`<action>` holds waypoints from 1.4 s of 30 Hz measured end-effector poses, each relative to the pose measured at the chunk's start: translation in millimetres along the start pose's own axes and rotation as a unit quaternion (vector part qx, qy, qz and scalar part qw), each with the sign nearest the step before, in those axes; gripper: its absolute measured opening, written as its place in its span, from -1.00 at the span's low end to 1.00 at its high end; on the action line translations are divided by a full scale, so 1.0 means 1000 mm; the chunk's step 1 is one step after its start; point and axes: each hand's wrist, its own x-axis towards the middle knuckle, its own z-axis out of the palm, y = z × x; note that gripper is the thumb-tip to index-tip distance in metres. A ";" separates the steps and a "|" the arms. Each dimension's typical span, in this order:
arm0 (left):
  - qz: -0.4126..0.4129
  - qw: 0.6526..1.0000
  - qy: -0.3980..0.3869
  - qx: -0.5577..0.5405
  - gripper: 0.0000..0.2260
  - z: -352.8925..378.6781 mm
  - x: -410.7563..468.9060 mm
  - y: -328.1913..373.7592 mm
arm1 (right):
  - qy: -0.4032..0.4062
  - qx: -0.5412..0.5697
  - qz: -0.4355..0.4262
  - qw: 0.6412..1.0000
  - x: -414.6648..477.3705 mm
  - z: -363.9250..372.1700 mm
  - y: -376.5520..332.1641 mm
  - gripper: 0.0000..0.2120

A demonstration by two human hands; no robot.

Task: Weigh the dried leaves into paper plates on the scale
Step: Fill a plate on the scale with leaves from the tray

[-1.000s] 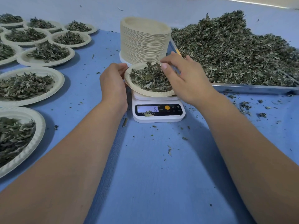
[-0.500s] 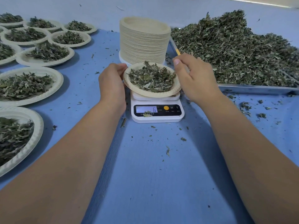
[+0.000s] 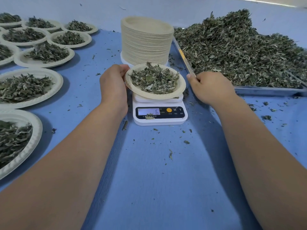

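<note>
Left hand (image 3: pixel 114 85) grips the left rim of the paper plate (image 3: pixel 132 87), which sits on the scale (image 3: pixel 159 121) and holds the dried leaves (image 3: pixel 154 78). Right hand (image 3: pixel 211 87) is curled beside the tray (image 3: pixel 265 90); I cannot tell whether it holds anything. I judge the plate light and flimsy, the leaves loose: lift level, by opposite rims.

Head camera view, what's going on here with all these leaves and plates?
A person is weighing out dried leaves. The left hand grips the rim of a leaf-filled paper plate on the white scale, which reads 6. The right hand is beside the near corner of the metal tray, fingers curled; whether it holds anything is hidden. A stack of empty plates stands behind the scale; filled plates lie to the left.
</note>
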 end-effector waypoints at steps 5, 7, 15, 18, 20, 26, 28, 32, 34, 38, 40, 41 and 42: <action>-0.003 1.000 0.001 0.000 -0.74 -0.001 0.003 -0.002 | -0.027 -0.007 0.023 0.999 0.012 -0.003 -0.003 -0.40; -0.004 1.000 0.000 -0.003 -0.77 -0.001 0.004 -0.002 | -0.082 -0.068 0.020 0.994 0.014 0.000 -0.007 -0.31; -0.012 1.000 -0.004 -0.013 -0.73 0.001 0.004 0.000 | 0.091 -0.070 -0.043 0.992 0.004 0.003 0.000 -0.38; -0.014 1.000 -0.004 -0.018 -0.76 0.000 0.006 -0.001 | 0.100 -0.050 -0.048 0.993 0.005 0.004 0.000 -0.45; -0.009 1.000 -0.004 -0.020 -0.79 -0.001 0.007 -0.003 | 0.059 -0.051 -0.046 0.996 0.009 0.003 0.001 -0.47; -0.013 1.000 0.003 -0.020 -0.76 -0.002 0.011 -0.005 | 0.078 -0.037 -0.050 0.995 0.006 0.007 -0.002 -0.41; -0.014 1.000 0.005 -0.018 -0.76 -0.002 0.012 -0.005 | 0.087 -0.022 -0.040 0.995 0.005 0.006 -0.003 -0.41; -0.017 1.000 0.008 -0.015 -0.78 -0.002 0.011 -0.004 | 0.050 0.036 -0.007 0.998 0.015 0.002 -0.002 -0.40; -0.016 1.000 0.008 -0.013 -0.77 -0.002 0.011 -0.005 | 0.045 0.084 0.005 0.995 0.021 -0.005 -0.003 -0.41; -0.015 1.000 0.011 -0.008 -0.75 -0.003 0.015 -0.006 | 0.071 0.180 0.029 0.981 0.031 -0.021 -0.019 -0.40; -0.015 1.000 0.011 -0.008 -0.73 -0.002 0.016 -0.006 | 0.084 0.238 0.013 0.968 0.032 -0.031 -0.036 -0.40; -0.012 1.000 0.012 -0.009 -0.72 -0.002 0.016 -0.006 | 0.089 0.262 -0.005 0.961 0.031 -0.036 -0.046 -0.39; -0.010 1.000 0.012 -0.011 -0.72 -0.002 0.015 -0.006 | 0.091 0.282 -0.026 0.955 0.029 -0.041 -0.057 -0.38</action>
